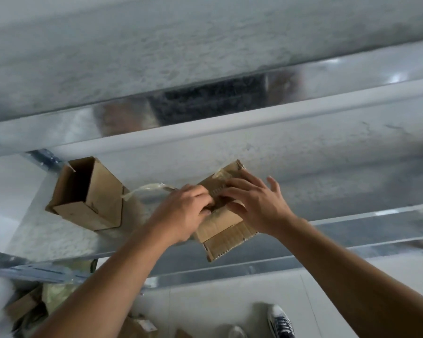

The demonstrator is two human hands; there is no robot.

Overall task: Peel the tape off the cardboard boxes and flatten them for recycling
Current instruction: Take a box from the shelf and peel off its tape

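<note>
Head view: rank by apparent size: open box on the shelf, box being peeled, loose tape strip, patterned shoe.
1. open box and box being peeled: alike; the second is partly hidden, so unranked.
2. patterned shoe, cropped by the frame, farther off.
3. tape strip, long but thin.

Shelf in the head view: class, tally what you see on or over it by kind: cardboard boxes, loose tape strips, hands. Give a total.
Cardboard boxes: 2, the open box standing at left and the flattened box to its right.
Tape strips: 1, the loose tape strip gripped by the left hand.
Hands: 2, that left hand and the right hand, which presses on the flattened box.
Total: 5.
</note>
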